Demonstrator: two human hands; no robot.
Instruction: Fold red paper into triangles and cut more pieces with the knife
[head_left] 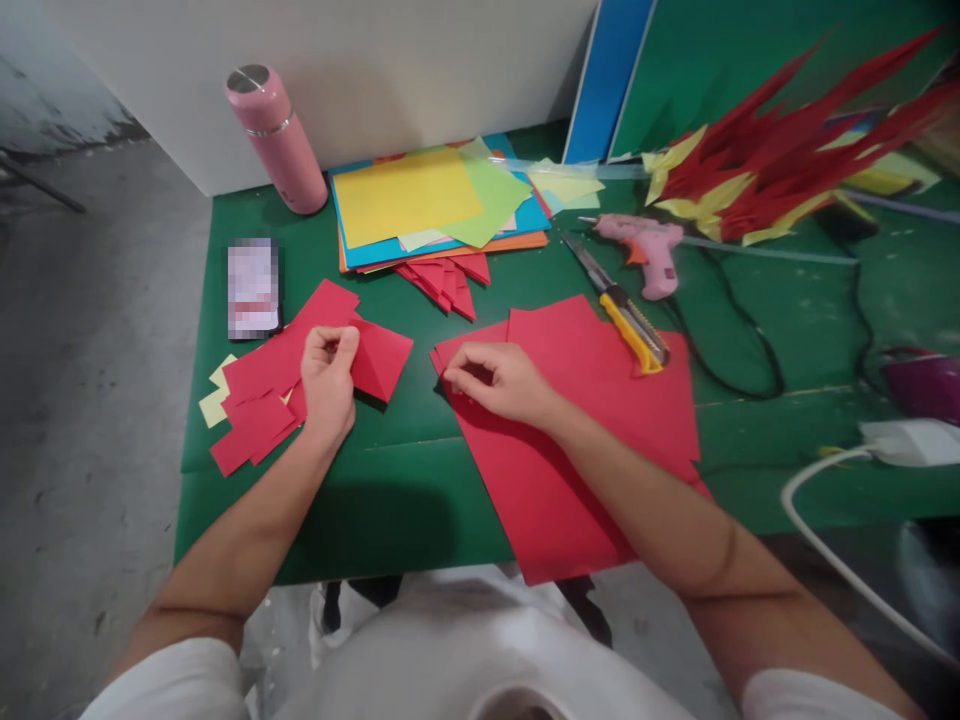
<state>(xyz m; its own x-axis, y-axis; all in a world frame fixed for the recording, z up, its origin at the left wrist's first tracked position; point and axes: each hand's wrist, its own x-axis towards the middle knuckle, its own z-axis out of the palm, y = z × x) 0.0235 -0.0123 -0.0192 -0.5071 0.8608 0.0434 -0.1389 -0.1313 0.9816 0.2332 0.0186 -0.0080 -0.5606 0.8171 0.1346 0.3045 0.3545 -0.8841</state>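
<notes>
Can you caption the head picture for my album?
Left hand holds a small red paper piece; right hand over large red paper sheets.

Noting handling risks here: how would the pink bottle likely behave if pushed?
The pink bottle would probably tip if pushed high, being tall and narrow. Once down, its round body might roll. Its smooth-looking surface could feel slippery.

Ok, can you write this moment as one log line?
left hand: holds red paper piece | right hand: over red paper sheets | glue gun: on green tabletop
</notes>
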